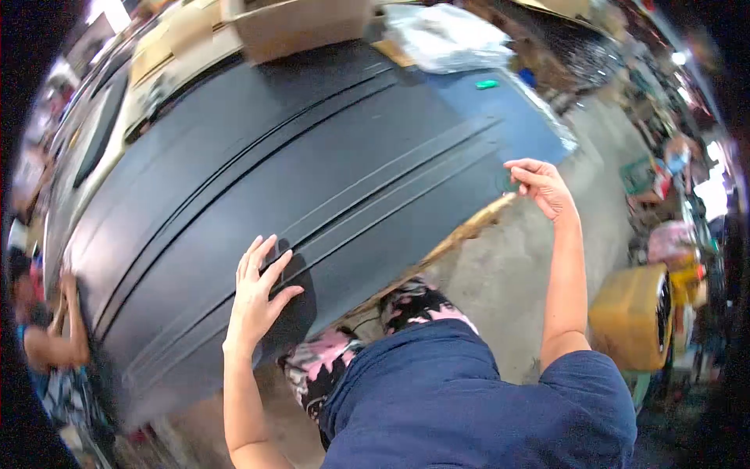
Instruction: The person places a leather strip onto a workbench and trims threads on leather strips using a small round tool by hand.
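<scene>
Long thin black strips (375, 190) run lengthwise across a dark tabletop (258, 180). My left hand (262, 285) is over the near strips with its fingers spread, holding nothing, and its shadow falls on the table. Beyond the table's near right corner, my right hand (539, 186) is raised with thumb and fingertips pinched together; whatever is between them is too small to make out. Two more black strips (258, 155) lie farther back, roughly parallel to the near ones.
A cardboard box (305, 30) and a clear plastic bag (449, 35) are at the far edge. A small green object (487, 84) lies on a blue surface (508, 109). Another person (58, 336) is at the left end. A yellow roll (629, 319) stands at right.
</scene>
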The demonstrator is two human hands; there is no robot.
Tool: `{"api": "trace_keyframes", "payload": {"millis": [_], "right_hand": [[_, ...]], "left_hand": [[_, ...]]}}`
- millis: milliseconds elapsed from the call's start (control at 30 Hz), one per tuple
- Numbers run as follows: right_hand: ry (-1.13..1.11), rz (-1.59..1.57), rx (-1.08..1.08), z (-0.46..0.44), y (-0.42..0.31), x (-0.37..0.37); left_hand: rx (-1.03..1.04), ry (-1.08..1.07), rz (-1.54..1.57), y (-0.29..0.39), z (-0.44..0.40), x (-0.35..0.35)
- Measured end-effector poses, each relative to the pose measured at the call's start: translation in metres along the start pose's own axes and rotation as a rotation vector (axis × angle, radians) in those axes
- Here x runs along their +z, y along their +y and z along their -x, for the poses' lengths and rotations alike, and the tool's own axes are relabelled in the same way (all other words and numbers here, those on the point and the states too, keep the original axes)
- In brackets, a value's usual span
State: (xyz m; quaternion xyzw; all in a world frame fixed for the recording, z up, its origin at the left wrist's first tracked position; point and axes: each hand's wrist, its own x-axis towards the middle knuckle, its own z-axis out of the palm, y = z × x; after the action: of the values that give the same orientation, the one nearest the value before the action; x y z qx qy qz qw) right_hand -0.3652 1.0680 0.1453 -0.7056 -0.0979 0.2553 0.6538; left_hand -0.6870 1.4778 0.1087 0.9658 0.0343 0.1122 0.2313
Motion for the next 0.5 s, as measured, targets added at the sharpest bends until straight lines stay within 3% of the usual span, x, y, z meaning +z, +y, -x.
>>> {"api": "trace_keyframes", "payload": {"millis": [200,467,500], "right_hand": [[0.127,-0.032,-0.099,0.045,-0.012,-0.074],[0.173,-0.128,0.025,-0.005,0.047,-0.113],[0.173,-0.249,-0.066,-0.004,0.045,-0.106]], "left_hand": [[0.105,-0.050,0.040,0.021,-0.059,0.029],[0.097,0.059,0.010,0.024,-0.056,0.033],[0.076,0.056,0.014,0.024,-0.053,0.030]]}}
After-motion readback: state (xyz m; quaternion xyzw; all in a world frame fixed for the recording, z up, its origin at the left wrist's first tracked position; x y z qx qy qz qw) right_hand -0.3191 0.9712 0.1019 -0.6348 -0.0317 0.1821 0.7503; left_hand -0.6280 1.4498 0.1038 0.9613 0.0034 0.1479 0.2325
